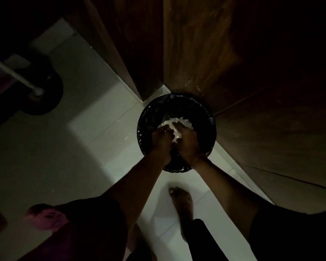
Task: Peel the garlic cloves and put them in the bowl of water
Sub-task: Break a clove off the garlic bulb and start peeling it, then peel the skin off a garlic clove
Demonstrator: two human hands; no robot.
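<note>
The scene is very dim. Both my hands reach down over a round bin (205,117) lined with a black bag. My left hand (161,138) and my right hand (189,143) are pressed close together above its opening. Their fingers curl around a bunch of white garlic peels (175,137). More white peels (177,122) show just beyond my fingertips inside the bin. No garlic cloves and no bowl of water are in view.
The bin stands in a corner of dark wooden cabinet fronts (233,63) on a pale tiled floor (83,147). My bare foot (181,202) is just before the bin. A dark round base (43,95) with a white pole stands at the left.
</note>
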